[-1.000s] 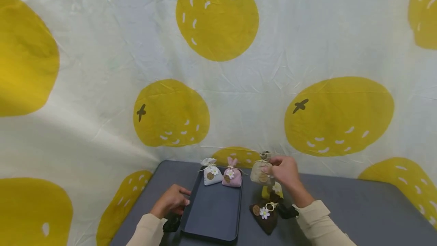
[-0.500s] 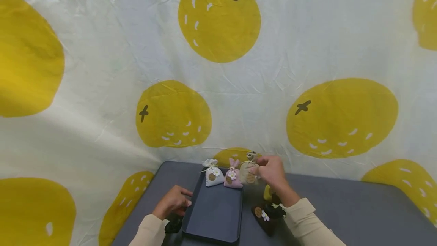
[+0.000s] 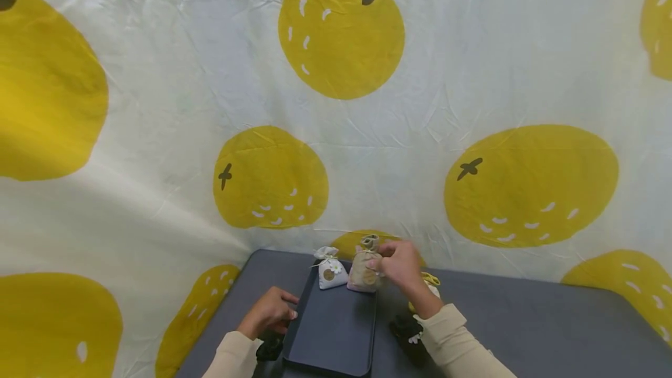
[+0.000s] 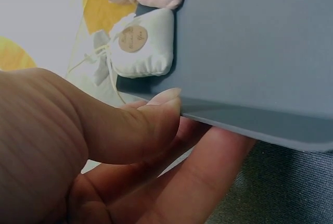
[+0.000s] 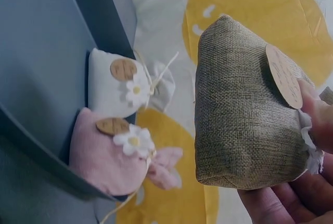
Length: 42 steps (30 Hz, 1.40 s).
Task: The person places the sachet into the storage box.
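Note:
My right hand (image 3: 401, 264) grips a beige burlap sachet (image 5: 244, 109) by its side, thumb near the round wooden tag. In the head view the sachet overlaps the pink sachet (image 5: 112, 153), which sits at the far end of the dark grey tray (image 3: 331, 337). Beside the pink one, a white sachet (image 3: 332, 273) leans at the tray's far left corner. Both carry a wooden tag, and a white flower shows on each in the right wrist view. My left hand (image 3: 270, 312) pinches the tray's left rim, thumb on top and fingers beneath.
Right of the tray, partly behind my right forearm, lie a dark brown sachet (image 3: 406, 337) and a yellow sachet (image 3: 431, 279). The dark grey table (image 3: 514, 319) meets a white curtain (image 3: 378, 191) printed with yellow fruit at its far edge.
My right hand has carried the beige sachet leftward, from above the yellow sachet to in front of the pink one. The left hand has stayed at the tray's rim.

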Tool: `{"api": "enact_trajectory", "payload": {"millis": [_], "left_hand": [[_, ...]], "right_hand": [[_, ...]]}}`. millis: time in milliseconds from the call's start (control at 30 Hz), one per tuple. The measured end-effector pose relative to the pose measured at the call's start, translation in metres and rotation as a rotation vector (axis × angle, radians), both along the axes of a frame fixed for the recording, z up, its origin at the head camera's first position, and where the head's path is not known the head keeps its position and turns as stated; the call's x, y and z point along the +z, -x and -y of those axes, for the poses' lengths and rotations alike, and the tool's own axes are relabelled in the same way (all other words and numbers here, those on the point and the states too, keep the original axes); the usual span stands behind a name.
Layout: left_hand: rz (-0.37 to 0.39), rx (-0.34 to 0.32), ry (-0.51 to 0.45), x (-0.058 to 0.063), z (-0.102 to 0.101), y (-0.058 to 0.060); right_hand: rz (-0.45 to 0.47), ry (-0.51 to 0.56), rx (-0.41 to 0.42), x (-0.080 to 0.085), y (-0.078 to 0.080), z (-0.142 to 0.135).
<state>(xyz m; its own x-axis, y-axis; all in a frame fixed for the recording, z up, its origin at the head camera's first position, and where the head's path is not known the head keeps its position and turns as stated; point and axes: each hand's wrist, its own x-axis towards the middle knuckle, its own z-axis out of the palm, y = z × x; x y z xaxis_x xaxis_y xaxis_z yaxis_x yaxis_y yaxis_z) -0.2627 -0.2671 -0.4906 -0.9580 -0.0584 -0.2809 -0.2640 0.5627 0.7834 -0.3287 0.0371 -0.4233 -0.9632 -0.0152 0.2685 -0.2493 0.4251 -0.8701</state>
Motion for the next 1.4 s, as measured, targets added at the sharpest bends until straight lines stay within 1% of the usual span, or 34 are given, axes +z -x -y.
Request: {"api": "enact_trajectory", "payload": {"millis": [133,200,433,700,1067,1233,1400], "left_hand": [[0.009,0.007,-0.006,0.0,0.0,0.001],[0.017,0.01,-0.009,0.001,0.0,0.001],[0.016,-0.001,0.0,0.001,0.001,0.001],[0.009,0.002,-0.007,0.002,0.001,0.0],[-0.011,-0.005,-0.024,0.001,0.001,-0.001],[-0.004,0.001,-0.018,0.001,0.001,-0.001],[0.001,-0.003,-0.016,0.001,0.0,-0.001]], "right_hand": [[-0.04,-0.004,0.014,0.0,0.0,0.008],[-0.045,-0.004,0.021,-0.001,0.001,0.013],[-0.003,0.007,0.058,-0.001,0.0,0.027],[-0.028,0.037,0.082,-0.002,0.001,0.043],[-0.009,0.029,0.104,-0.004,0.002,0.058],[-0.011,0.046,0.12,-0.005,0.003,0.065],[0.001,0.024,0.123,-0.008,0.005,0.071]]}}
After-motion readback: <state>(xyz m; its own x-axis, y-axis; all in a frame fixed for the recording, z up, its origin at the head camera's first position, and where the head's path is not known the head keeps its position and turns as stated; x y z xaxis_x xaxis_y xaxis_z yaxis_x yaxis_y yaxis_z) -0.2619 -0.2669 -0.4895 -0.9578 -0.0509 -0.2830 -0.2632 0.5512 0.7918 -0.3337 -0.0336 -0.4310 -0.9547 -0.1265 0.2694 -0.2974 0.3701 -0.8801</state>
